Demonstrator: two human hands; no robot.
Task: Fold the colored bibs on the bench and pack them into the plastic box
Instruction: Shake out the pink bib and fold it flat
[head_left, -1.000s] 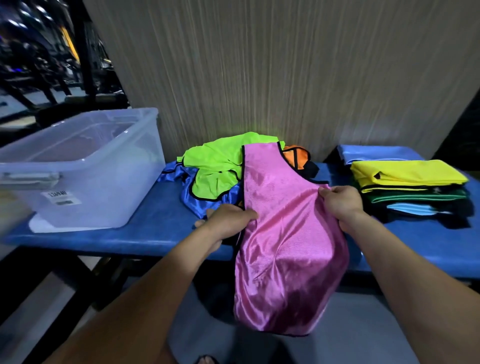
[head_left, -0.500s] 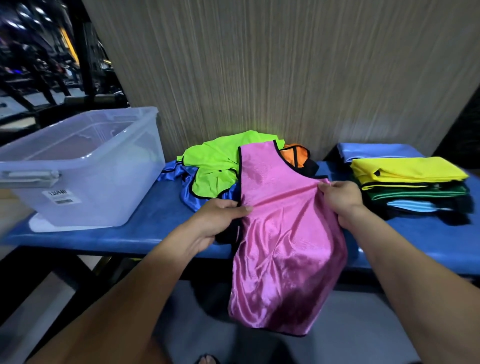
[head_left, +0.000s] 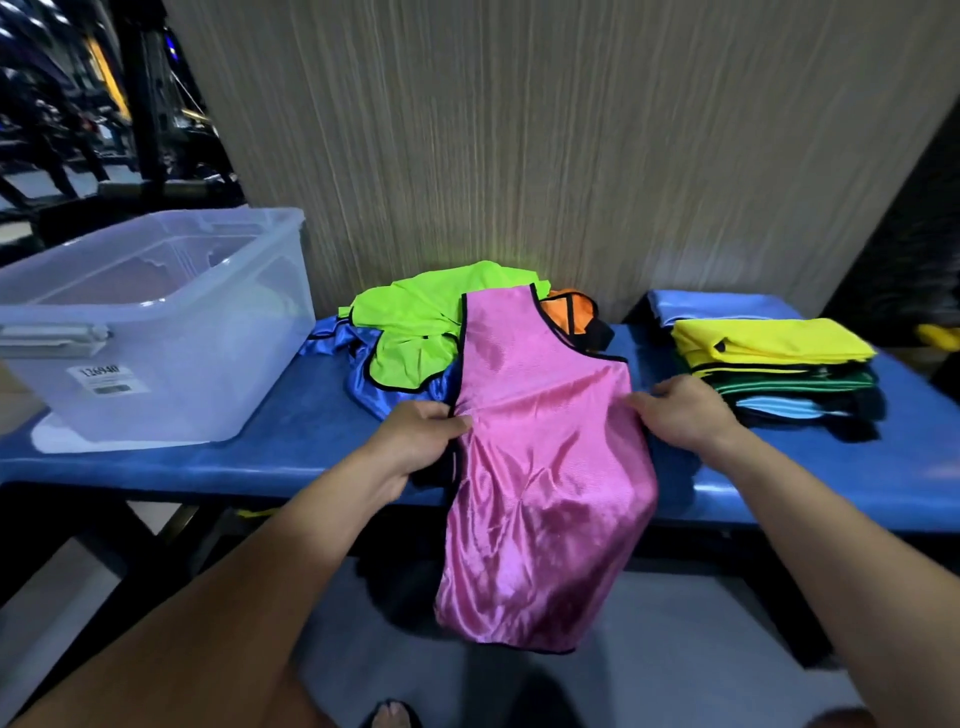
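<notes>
Both hands, left hand (head_left: 422, 436) and right hand (head_left: 684, 415), are pinching the pink bib (head_left: 545, 467) at its side edges, having drawn it further onto the worktop (head_left: 291, 452), readying a fold. Its lower half is hanging off the front edge; the box (head_left: 171, 332) is waiting at left.

The shiny pink bib with black edging (head_left: 540, 467) hangs over the blue padded bench (head_left: 208, 457) – behind it lie a bright green bib (head_left: 415, 322), an orange bib (head_left: 569, 314) and a dark blue bib (head_left: 363, 374). The folded pile (head_left: 784, 374) shows yellow, green and light blue – the see-through plastic box (head_left: 156, 332) has a white label
</notes>
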